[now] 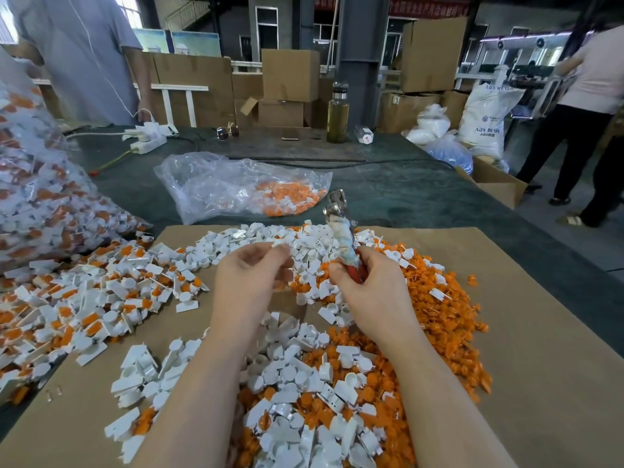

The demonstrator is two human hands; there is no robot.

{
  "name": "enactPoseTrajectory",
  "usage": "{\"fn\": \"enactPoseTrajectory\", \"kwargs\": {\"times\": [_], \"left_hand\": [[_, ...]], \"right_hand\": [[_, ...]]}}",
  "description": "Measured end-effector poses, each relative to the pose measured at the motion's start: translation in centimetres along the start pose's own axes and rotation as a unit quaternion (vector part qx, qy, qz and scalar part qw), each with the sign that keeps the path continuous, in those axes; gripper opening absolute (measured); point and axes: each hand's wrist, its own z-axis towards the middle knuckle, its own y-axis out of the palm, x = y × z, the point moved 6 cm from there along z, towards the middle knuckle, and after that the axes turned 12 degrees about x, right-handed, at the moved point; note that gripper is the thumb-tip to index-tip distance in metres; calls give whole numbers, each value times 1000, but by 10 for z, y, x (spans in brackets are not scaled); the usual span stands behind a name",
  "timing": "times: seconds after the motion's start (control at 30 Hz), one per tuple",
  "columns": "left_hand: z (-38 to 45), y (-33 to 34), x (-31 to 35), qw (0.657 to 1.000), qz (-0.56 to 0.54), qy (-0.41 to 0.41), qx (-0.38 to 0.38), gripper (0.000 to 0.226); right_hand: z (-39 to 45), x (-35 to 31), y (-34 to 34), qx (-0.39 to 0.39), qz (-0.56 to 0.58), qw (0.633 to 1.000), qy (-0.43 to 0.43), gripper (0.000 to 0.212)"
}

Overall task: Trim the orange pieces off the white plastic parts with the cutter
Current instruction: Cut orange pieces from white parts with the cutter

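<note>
**Trimming at a workshop tabletop heaped with white and orange plastic**

A dim workshop stacked with cardboard boxes lies behind a dark green tabletop, on which a sheet of brown cardboard carries the work.

The right hand has its fingers curled round the red handles of the cutter; its grip is clamped on the tool, which points up and away, the upper handles wrapped in pale tape and the metal head raised above the pile. Whether the blades are apart or together cannot be told. The left hand is raised just beside it, thumb and fingertips pinching a small white plastic part, the piece well short of the cutter head.

Below and around both forearms lie loose white parts, mixed with trimmed orange pieces that spread thickest to the right. To the left sits a heap of untrimmed parts, white with orange still attached, spilling from a large clear bag at the left edge. Beyond the cardboard a second clear plastic bag lies flat, with orange and white pieces inside.

Farther back on the tabletop are a bottle of yellowish liquid, sunglasses, and a white power strip. A person in a grey shirt stands at the far left; another stands at the right near a white sack marked ABS RESIN.
</note>
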Motion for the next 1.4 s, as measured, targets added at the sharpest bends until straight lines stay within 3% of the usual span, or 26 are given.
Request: {"fn": "enactPoseTrajectory", "kwargs": {"times": [0.23, 0.57, 0.87, 1.3, 1.4], "left_hand": [[-4, 5, -4, 995, -70, -65, -20, 10], [-11, 13, -5, 993, 103, -13, -62, 18], [-22, 21, 0, 993, 61, -45, -93, 12], [-23, 21, 7, 993, 84, 6, -81, 15], [-23, 20, 10, 986, 137, 58, -70, 18]], "right_hand": [[-1, -2, 0, -7, 7, 1000, 1, 13], [-2, -5, 0, 4, 16, 1000, -16, 14], [-3, -11, -4, 42, -32, 997, -56, 14], [-4, -13, -6, 59, -57, 994, -78, 17], [-4, -13, -6, 56, -62, 993, -79, 18]]}}
